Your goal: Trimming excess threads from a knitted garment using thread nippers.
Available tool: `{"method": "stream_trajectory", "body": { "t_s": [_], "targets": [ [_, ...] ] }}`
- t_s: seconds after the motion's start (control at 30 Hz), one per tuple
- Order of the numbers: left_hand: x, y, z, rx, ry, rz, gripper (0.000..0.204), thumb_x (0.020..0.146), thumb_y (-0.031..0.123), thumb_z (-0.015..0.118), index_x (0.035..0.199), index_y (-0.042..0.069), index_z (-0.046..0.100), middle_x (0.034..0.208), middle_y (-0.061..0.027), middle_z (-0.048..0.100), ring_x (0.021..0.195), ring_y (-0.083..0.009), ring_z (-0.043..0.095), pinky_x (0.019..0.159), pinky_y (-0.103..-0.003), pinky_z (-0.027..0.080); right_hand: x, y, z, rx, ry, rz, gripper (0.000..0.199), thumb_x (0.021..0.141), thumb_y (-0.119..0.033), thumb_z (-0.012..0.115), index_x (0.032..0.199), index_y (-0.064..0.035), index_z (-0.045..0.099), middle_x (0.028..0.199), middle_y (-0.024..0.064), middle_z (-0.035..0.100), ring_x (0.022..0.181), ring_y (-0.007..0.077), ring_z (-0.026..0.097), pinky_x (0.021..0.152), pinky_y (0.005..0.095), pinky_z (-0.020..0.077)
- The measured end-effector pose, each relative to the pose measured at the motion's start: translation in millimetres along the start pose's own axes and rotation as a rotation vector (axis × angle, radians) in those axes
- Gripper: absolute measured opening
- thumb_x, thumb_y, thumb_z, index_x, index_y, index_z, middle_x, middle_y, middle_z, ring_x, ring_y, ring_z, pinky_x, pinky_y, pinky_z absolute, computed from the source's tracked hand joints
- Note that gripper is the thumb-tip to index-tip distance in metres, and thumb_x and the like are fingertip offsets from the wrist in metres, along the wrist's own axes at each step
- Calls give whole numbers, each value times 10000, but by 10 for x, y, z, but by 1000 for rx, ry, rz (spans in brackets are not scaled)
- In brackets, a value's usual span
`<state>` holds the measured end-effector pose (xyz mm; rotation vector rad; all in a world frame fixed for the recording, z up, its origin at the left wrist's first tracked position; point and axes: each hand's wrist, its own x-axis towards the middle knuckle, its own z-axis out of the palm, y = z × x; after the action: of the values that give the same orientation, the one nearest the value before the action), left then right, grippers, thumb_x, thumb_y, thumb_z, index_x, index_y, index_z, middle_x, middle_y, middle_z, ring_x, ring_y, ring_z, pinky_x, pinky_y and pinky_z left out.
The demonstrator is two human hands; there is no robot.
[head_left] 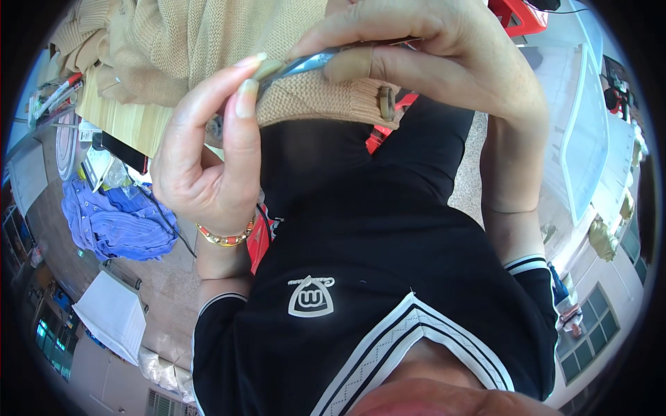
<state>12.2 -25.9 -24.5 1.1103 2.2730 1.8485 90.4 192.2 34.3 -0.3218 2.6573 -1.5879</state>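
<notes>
A tan knitted garment (229, 35) spreads across the top of the view, and its ribbed band (312, 100) hangs over my lap. My left hand (201, 152) is closed, thumb and forefinger pinching an olive-brown button (268, 69) at the band's left end. My right hand (458, 62) grips a small silver metal tool, seemingly thread snips (309, 63), whose tip lies beside that button. A tan covering wraps the right thumb. Another brown button (386, 102) sits at the band's right end. The handle of the tool is mostly hidden by my right fingers.
Left of my hands is a light wooden tabletop (121, 121) with a dark phone-like object (125, 152) at its edge. Blue cloth (121, 218) lies lower, with a black cable beside it. A translucent plastic bin (572, 139) stands at right; a red stool (517, 15) is beyond.
</notes>
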Motion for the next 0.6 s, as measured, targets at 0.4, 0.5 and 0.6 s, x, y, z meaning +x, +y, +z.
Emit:
{"method": "stream_trajectory", "body": {
  "t_s": [0.4,0.5,0.6],
  "targets": [
    [170,-202,-16,206,-12,214,194,921,-24,545,1084,-96,620,1044,-169,672,927,-160,638,848,-256,489,-602,269,608,617,342,-537,268,846,-262,704,875,3,680,856,142,667,525,131,505,444,237,376],
    [131,-322,16,125,16,151,160,881,-46,586,1024,-50,657,984,-131,690,846,-153,647,770,-239,495,-609,206,841,961,355,-648,224,894,-190,653,857,28,691,873,183,639,568,130,584,428,197,448],
    [102,-202,-89,108,-90,-49,190,885,-75,527,1050,-70,622,1064,-181,653,985,-203,613,888,-294,460,-702,169,866,943,391,-677,225,896,-193,650,857,24,693,865,177,640,566,129,584,424,196,442]
  ]
}}
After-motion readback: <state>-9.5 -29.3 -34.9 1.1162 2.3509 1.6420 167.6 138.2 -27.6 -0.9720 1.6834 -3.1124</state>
